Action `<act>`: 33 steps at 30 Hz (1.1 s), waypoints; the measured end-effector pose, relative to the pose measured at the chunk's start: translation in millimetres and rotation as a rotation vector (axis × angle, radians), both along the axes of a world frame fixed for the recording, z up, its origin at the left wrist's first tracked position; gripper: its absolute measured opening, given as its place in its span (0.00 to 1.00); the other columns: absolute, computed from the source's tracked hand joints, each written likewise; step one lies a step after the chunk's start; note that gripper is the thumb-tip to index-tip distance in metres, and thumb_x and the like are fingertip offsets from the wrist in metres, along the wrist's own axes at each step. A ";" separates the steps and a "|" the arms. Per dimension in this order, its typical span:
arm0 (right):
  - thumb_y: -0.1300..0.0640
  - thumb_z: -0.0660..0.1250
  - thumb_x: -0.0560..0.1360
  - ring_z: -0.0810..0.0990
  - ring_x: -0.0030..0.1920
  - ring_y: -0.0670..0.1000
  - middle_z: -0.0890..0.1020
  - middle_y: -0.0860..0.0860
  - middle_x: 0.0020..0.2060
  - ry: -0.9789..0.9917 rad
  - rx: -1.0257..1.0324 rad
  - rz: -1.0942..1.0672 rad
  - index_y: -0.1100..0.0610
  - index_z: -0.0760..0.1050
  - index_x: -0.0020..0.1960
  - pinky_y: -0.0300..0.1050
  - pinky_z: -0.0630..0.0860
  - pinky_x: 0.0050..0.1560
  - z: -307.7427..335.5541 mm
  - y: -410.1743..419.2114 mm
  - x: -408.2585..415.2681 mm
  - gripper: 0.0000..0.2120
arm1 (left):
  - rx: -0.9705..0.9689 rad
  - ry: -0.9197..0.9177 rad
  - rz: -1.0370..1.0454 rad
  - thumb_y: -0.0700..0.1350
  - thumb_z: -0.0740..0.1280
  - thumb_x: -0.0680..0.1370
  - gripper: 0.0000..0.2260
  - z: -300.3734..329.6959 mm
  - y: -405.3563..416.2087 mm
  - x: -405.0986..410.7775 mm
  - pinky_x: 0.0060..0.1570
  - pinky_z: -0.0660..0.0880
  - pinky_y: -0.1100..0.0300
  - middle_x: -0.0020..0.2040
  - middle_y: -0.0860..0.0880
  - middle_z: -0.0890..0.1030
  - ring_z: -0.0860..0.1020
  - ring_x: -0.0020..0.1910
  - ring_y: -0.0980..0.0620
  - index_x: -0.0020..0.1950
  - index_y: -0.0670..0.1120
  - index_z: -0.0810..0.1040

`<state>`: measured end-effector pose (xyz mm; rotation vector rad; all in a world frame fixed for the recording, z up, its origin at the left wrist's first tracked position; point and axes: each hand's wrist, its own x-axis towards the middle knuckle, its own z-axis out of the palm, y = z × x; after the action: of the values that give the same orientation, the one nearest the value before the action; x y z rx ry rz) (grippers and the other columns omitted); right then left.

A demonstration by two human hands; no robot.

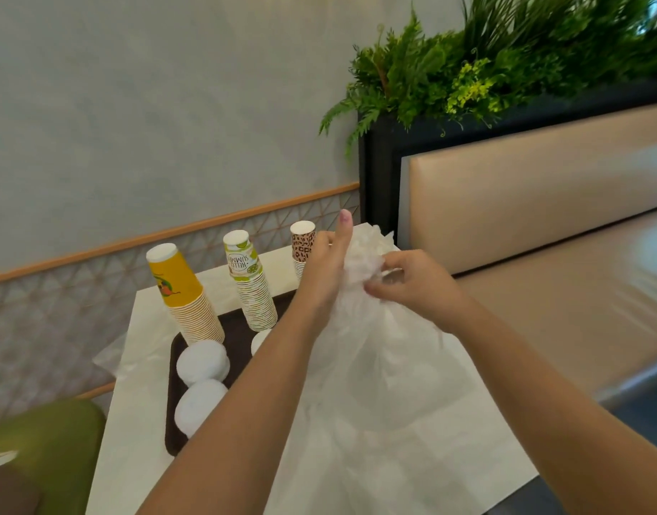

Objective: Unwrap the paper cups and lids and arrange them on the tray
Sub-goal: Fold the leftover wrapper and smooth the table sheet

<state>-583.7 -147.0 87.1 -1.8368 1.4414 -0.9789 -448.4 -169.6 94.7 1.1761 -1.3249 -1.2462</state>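
Your left hand (328,254) and right hand (412,282) meet at the bunched top of a clear plastic wrapper (367,351), held above the white table (449,459). Your right fingers pinch the gathered film; your left hand curls round it from the other side with the thumb raised. I judge you hold it high so the wrapper hangs and the neck can be opened or pulled off. Its long axis runs roughly upright, neck at your hands, body trailing down toward you. What is inside is too hazy to tell.

To the left of your left hand sits the brown tray (172,421). On it stand three inverted stacks, bases up: yellow cups (185,295), lime-print cups (250,280) and leopard-print cups (302,243), the last just behind your left hand. White lids (202,360) lie below your left forearm.
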 end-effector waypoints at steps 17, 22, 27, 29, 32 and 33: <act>0.32 0.43 0.74 0.81 0.49 0.45 0.84 0.44 0.44 -0.075 0.165 0.088 0.51 0.82 0.50 0.45 0.73 0.59 16.8 1.6 -67.5 0.35 | -0.226 -0.152 -0.588 0.52 0.74 0.70 0.13 5.5 -17.8 36.1 0.57 0.73 0.56 0.57 0.53 0.78 0.77 0.56 0.53 0.43 0.42 0.83; 0.30 0.50 0.64 0.83 0.46 0.45 0.85 0.46 0.42 -0.172 0.273 0.255 0.48 0.84 0.45 0.40 0.77 0.50 31.1 9.5 -63.4 0.32 | -0.328 -0.368 -0.532 0.50 0.70 0.74 0.06 5.3 -17.3 1.1 0.70 0.62 0.47 0.68 0.58 0.70 0.67 0.69 0.58 0.42 0.50 0.85; 0.50 0.69 0.74 0.79 0.45 0.37 0.79 0.37 0.44 0.091 0.076 0.230 0.42 0.73 0.52 0.25 0.73 0.41 25.3 11.8 -72.2 0.09 | -0.302 -0.318 -0.291 0.53 0.68 0.76 0.13 5.3 -15.7 -25.9 0.54 0.74 0.48 0.48 0.42 0.80 0.78 0.49 0.44 0.51 0.43 0.78; 0.55 0.68 0.75 0.80 0.42 0.38 0.80 0.40 0.44 -0.001 0.037 0.133 0.46 0.76 0.50 0.29 0.74 0.41 22.3 9.5 -77.0 0.06 | -0.207 -0.325 -0.258 0.54 0.73 0.71 0.20 -1.1 -19.2 -27.9 0.53 0.75 0.52 0.52 0.47 0.79 0.79 0.51 0.48 0.58 0.49 0.72; 0.54 0.67 0.76 0.82 0.44 0.44 0.83 0.47 0.43 -0.097 0.001 -0.008 0.52 0.80 0.51 0.41 0.77 0.48 20.5 7.1 -88.3 0.06 | -0.152 -0.453 -0.349 0.50 0.78 0.65 0.34 -14.9 -17.9 -24.4 0.56 0.75 0.59 0.58 0.52 0.78 0.77 0.57 0.54 0.67 0.52 0.68; 0.54 0.66 0.76 0.82 0.44 0.45 0.83 0.47 0.43 -0.115 -0.005 -0.044 0.53 0.80 0.52 0.42 0.77 0.49 18.6 6.1 -94.2 0.07 | -0.149 -0.495 -0.383 0.48 0.78 0.65 0.31 -21.3 -16.8 -23.1 0.56 0.75 0.59 0.57 0.52 0.79 0.78 0.56 0.54 0.65 0.49 0.71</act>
<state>-677.8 -140.9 105.6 -1.7287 1.4163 -1.0926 -471.4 -186.3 73.5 1.2040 -2.0502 -1.1263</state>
